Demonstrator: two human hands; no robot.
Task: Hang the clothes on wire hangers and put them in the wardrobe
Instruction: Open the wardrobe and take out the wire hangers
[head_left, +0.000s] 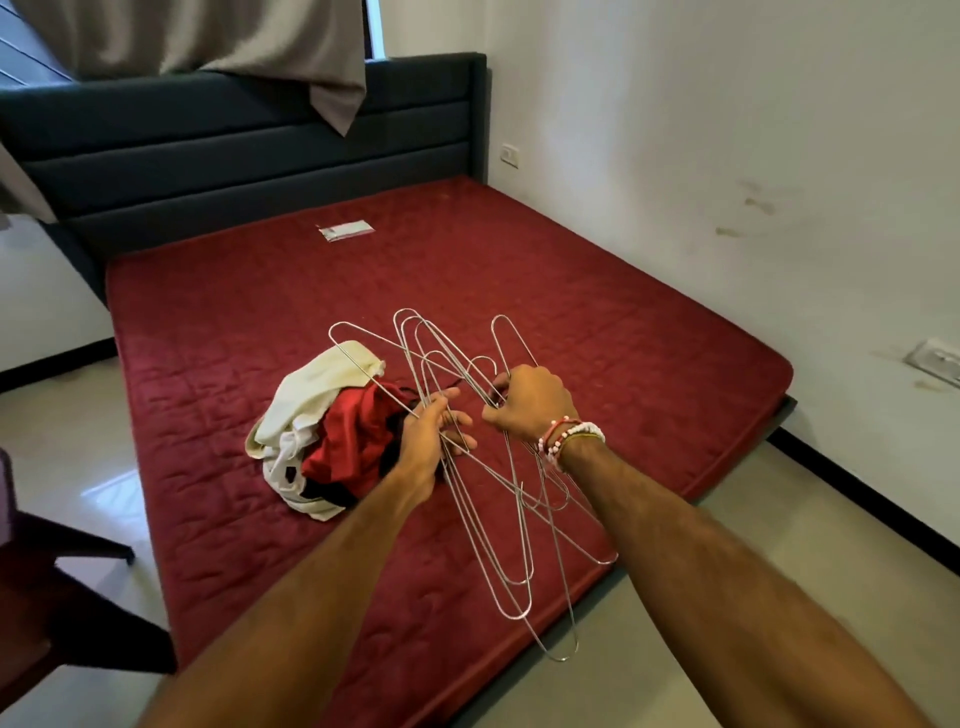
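A tangled bundle of several silver wire hangers (470, 499) hangs in the air over the red mattress (597, 312). My left hand (428, 431) grips some of the wires near their middle. My right hand (530, 402), with bead bracelets on the wrist, holds other wires of the same bundle close by. A heap of clothes (322, 431), cream, white, red and black, lies on the mattress just left of my left hand. No wardrobe is in view.
A dark padded headboard (249, 156) stands behind the mattress, with a grey curtain (234, 41) hanging over it. A small white label (346, 230) lies near the mattress head. A white wall runs along the right. Dark furniture (57, 597) sits on the tiled floor at left.
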